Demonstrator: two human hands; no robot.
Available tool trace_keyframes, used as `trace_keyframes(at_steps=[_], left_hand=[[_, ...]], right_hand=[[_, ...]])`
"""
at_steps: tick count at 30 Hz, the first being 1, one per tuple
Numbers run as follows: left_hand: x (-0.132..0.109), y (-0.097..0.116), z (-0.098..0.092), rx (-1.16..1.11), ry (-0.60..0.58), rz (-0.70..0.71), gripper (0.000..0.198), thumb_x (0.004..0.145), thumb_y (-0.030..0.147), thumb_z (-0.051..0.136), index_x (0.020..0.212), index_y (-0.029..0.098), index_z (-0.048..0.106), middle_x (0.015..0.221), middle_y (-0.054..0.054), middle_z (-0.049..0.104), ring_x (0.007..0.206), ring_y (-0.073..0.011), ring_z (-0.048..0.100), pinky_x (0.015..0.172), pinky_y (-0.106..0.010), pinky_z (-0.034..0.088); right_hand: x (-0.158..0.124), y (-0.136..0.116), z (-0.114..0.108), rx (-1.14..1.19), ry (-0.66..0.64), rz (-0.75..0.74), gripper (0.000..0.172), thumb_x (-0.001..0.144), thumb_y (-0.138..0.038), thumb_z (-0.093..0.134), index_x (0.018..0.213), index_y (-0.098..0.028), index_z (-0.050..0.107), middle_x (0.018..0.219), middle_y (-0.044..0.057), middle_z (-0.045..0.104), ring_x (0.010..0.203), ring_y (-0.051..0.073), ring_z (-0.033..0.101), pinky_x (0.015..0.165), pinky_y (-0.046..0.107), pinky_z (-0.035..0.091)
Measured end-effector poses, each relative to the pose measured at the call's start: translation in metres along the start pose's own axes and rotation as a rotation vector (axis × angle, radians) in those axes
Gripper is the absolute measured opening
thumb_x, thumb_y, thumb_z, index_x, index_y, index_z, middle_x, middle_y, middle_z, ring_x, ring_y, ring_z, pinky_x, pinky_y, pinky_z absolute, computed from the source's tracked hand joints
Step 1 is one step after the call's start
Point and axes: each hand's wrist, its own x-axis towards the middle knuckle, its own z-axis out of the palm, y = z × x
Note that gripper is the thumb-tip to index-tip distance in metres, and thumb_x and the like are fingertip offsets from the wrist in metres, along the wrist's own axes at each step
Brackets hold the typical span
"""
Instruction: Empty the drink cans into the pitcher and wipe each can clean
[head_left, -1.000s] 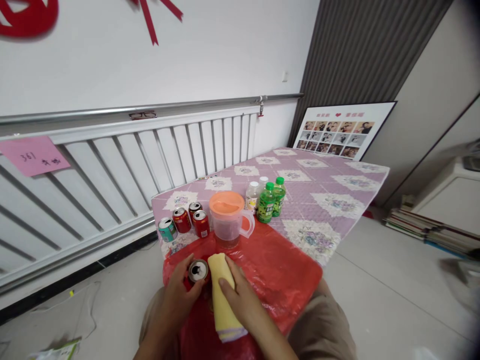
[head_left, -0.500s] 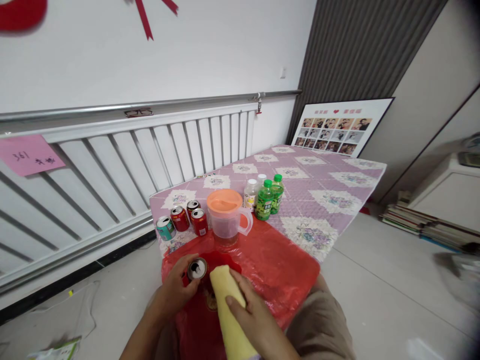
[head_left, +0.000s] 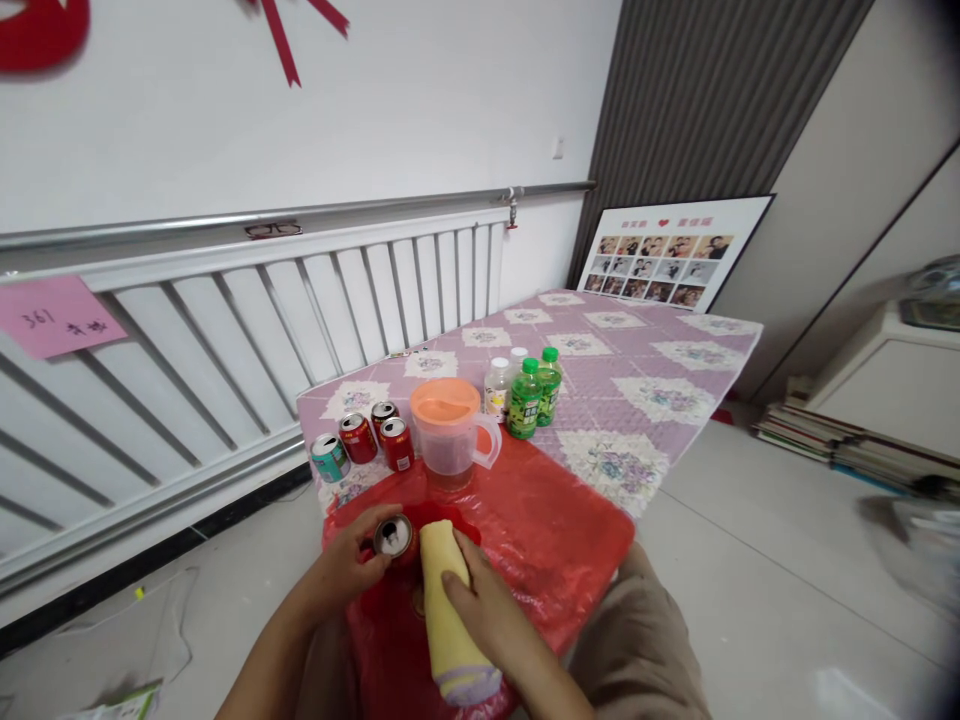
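Note:
My left hand [head_left: 351,563] is wrapped round an opened drink can [head_left: 394,537], held upright over a red plastic sheet [head_left: 555,540] at the near end of the table. My right hand [head_left: 480,610] grips a rolled yellow cloth [head_left: 446,610] and presses its end against the side of the can. A dark red dish [head_left: 457,517] lies under the can and the cloth, mostly hidden. Behind them stands a clear jug with an orange lid [head_left: 450,428].
Three red cans [head_left: 377,437] and a teal can [head_left: 328,457] stand left of the jug; green and clear bottles [head_left: 527,395] stand right of it. The table has a purple floral cover [head_left: 637,370]. A white slatted railing [head_left: 225,330] runs on the left. Stacked books [head_left: 847,450] lie on the floor at right.
The rolled cloth slid back from the can's side, then came forward against it again. The can stayed in my left hand, and the view shifted slightly.

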Motion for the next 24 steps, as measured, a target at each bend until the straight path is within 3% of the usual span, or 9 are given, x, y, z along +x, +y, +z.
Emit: trace_keyframes(at_steps=[4, 7, 11, 14, 16, 21, 24], left_hand=[[0.002, 0.005, -0.005, -0.047, -0.095, -0.015, 0.065, 0.068, 0.015, 0.053, 0.132, 0.020, 0.051, 0.136, -0.008, 0.057, 0.125, -0.0257, 0.052, 0.110, -0.042, 0.038], [0.001, 0.003, -0.002, -0.032, -0.074, -0.019, 0.065, 0.070, 0.017, 0.055, 0.135, 0.022, 0.048, 0.140, -0.008, 0.054, 0.128, -0.0252, 0.050, 0.111, -0.042, 0.036], [-0.003, -0.008, 0.013, 0.044, 0.177, -0.009, 0.069, 0.072, 0.026, 0.063, 0.137, 0.023, 0.042, 0.144, -0.010, 0.047, 0.131, -0.0283, 0.046, 0.108, -0.047, 0.039], [-0.006, -0.015, 0.025, 0.191, 0.379, -0.005, 0.063, 0.070, 0.030, 0.069, 0.129, 0.024, 0.049, 0.133, -0.010, 0.053, 0.123, -0.0311, 0.051, 0.101, -0.052, 0.044], [-0.007, -0.016, 0.030, 0.269, 0.432, 0.002, 0.054, 0.070, 0.032, 0.069, 0.122, 0.024, 0.054, 0.124, -0.009, 0.058, 0.115, -0.0305, 0.056, 0.094, -0.051, 0.048], [-0.009, -0.012, 0.029, 0.311, 0.421, 0.073, 0.044, 0.072, 0.028, 0.066, 0.115, 0.023, 0.060, 0.117, -0.007, 0.062, 0.110, -0.0276, 0.059, 0.096, -0.047, 0.049], [-0.010, -0.008, 0.022, 0.254, 0.325, 0.112, 0.049, 0.073, 0.023, 0.063, 0.122, 0.023, 0.057, 0.123, -0.008, 0.061, 0.116, -0.0263, 0.057, 0.102, -0.045, 0.046]], right_hand=[[-0.001, 0.005, -0.002, 0.216, 0.035, 0.005, 0.071, 0.085, -0.031, 0.052, 0.150, -0.019, 0.027, 0.151, 0.009, 0.040, 0.138, 0.021, 0.038, 0.113, 0.039, 0.030], [0.001, 0.002, -0.004, 0.335, 0.091, -0.036, 0.069, 0.088, -0.037, 0.051, 0.151, -0.025, 0.024, 0.146, 0.007, 0.047, 0.131, 0.021, 0.047, 0.108, 0.039, 0.038], [0.007, -0.007, -0.006, 0.308, 0.126, -0.096, 0.063, 0.092, -0.037, 0.043, 0.151, -0.025, 0.024, 0.148, 0.006, 0.045, 0.132, 0.019, 0.045, 0.109, 0.037, 0.037], [0.012, -0.012, -0.002, 0.166, 0.152, -0.171, 0.059, 0.091, -0.032, 0.043, 0.148, -0.022, 0.033, 0.153, 0.007, 0.036, 0.140, 0.018, 0.034, 0.116, 0.038, 0.028], [0.014, -0.013, 0.003, 0.078, 0.137, -0.193, 0.057, 0.089, -0.029, 0.043, 0.145, -0.020, 0.038, 0.154, 0.008, 0.033, 0.142, 0.018, 0.029, 0.118, 0.037, 0.023], [0.011, -0.009, 0.011, -0.042, 0.061, -0.138, 0.056, 0.087, -0.024, 0.045, 0.143, -0.016, 0.041, 0.152, 0.011, 0.037, 0.141, 0.019, 0.031, 0.118, 0.038, 0.023], [0.008, -0.004, 0.010, -0.030, 0.035, -0.117, 0.058, 0.086, -0.023, 0.048, 0.143, -0.014, 0.040, 0.150, 0.013, 0.040, 0.140, 0.020, 0.035, 0.118, 0.039, 0.023]])
